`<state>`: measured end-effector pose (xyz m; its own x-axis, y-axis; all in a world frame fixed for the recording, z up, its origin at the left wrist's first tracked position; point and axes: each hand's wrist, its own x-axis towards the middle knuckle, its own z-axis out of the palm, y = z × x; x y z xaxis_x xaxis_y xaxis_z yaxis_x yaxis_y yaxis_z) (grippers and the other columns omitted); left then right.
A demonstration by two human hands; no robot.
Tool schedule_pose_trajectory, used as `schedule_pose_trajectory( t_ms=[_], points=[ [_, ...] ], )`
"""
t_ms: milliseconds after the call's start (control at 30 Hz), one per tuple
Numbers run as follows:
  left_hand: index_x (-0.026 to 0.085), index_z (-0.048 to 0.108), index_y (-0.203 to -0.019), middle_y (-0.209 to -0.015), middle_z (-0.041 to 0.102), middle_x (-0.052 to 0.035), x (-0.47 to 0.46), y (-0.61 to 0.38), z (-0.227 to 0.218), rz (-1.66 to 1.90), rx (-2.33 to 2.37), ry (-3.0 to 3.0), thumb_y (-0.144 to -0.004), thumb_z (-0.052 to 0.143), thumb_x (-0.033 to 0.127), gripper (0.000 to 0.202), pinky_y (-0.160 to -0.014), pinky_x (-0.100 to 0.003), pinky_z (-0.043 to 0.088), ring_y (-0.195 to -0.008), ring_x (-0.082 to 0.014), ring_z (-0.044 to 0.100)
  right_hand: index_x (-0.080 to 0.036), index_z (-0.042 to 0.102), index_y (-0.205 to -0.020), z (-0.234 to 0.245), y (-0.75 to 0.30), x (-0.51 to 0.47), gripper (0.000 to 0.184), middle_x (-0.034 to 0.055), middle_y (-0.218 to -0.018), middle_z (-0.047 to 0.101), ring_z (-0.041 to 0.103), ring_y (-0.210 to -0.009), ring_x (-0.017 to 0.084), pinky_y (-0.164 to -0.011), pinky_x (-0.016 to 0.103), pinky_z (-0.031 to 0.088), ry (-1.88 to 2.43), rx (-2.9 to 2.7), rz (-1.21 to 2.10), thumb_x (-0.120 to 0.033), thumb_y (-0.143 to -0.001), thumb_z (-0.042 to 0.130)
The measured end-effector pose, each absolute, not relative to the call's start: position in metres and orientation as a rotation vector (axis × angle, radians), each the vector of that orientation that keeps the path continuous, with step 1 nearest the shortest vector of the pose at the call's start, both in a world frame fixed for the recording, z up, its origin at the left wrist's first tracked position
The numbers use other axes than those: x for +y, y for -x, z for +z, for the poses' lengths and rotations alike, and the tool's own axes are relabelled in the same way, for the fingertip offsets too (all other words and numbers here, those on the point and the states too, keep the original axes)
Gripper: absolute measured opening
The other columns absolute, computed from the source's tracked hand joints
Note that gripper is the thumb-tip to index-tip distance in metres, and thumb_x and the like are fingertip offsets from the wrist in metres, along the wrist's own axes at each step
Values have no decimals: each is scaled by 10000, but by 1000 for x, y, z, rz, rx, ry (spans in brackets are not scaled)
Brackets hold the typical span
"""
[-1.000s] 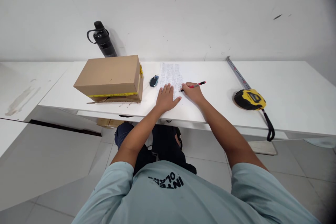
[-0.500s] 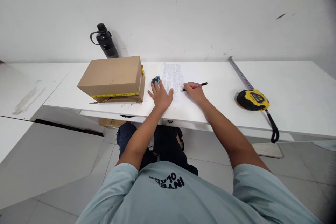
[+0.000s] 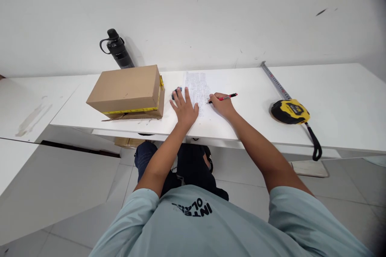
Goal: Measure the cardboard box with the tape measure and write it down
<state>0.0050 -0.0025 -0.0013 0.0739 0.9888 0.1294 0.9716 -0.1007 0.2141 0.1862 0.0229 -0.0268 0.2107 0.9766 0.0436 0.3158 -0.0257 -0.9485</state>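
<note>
My right hand (image 3: 222, 105) grips a red pen (image 3: 226, 96), its tip touching a written sheet of paper (image 3: 197, 85) on the white table (image 3: 247, 120). My left hand (image 3: 183, 109) lies flat with fingers spread on the sheet's left edge. Its fingertips reach a small dark device (image 3: 174, 92), which they partly hide. A closed cardboard box (image 3: 128, 90) with yellow tape stands just left of that hand.
A black bottle (image 3: 117, 49) stands behind the box by the wall. A yellow tape measure (image 3: 289, 111) lies at the right, its blade (image 3: 275, 82) run out toward the wall and its strap (image 3: 315, 146) hanging over the table's front edge. Another white surface (image 3: 27, 104) adjoins on the left.
My left hand slid left off the middle of the paper and spread its fingers over the small dark device. The right hand with the pen stayed in place.
</note>
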Motion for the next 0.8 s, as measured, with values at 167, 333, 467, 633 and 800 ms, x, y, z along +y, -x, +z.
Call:
schedule_pose_trajectory(
  t_ms=[167, 333, 467, 633, 800],
  points=[
    [207, 513, -1694, -1826, 383, -86, -3, -4, -1, 224, 1626, -2563, -1143, 365, 367, 592, -1417, -511, 217, -1736, -290, 246, -241, 670, -639, -24, -186, 21, 323, 2, -615, 570, 572, -702, 206, -778, 380, 499, 1531, -1249, 849, -417, -907, 628],
    [175, 623, -1591, -1739, 523, -109, 3, -2, -4, 194, 1617, -2577, -1165, 356, 336, 528, -1341, -458, 377, -1617, -272, 476, -243, 647, -616, -24, -185, 22, 330, -12, -593, 542, 577, -701, 203, -808, 377, 509, 1541, -1268, 830, -410, -900, 622],
    [204, 645, -1565, -1703, 572, -93, 3, -2, -7, 244, 1619, -2579, -1170, 409, 324, 476, -1329, -451, 394, -1601, -262, 499, -241, 648, -623, -26, -185, 23, 329, -13, -593, 549, 590, -705, 202, -813, 370, 516, 1542, -1291, 815, -415, -901, 624],
    [182, 660, -1550, -1688, 586, -108, 3, -2, -10, 293, 1616, -2577, -1169, 456, 298, 448, -1317, -464, 407, -1589, -281, 520, -232, 645, -608, -27, -185, 24, 325, -14, -580, 553, 585, -698, 194, -806, 360, 507, 1545, -1298, 812, -390, -891, 619],
    [199, 672, -1537, -1677, 599, -103, 4, -3, -11, 308, 1617, -2577, -1164, 478, 284, 430, -1309, -461, 415, -1580, -279, 532, -228, 655, -602, -27, -186, 24, 332, -16, -573, 546, 573, -693, 190, -792, 359, 491, 1539, -1304, 860, -375, -898, 623]
  ],
)
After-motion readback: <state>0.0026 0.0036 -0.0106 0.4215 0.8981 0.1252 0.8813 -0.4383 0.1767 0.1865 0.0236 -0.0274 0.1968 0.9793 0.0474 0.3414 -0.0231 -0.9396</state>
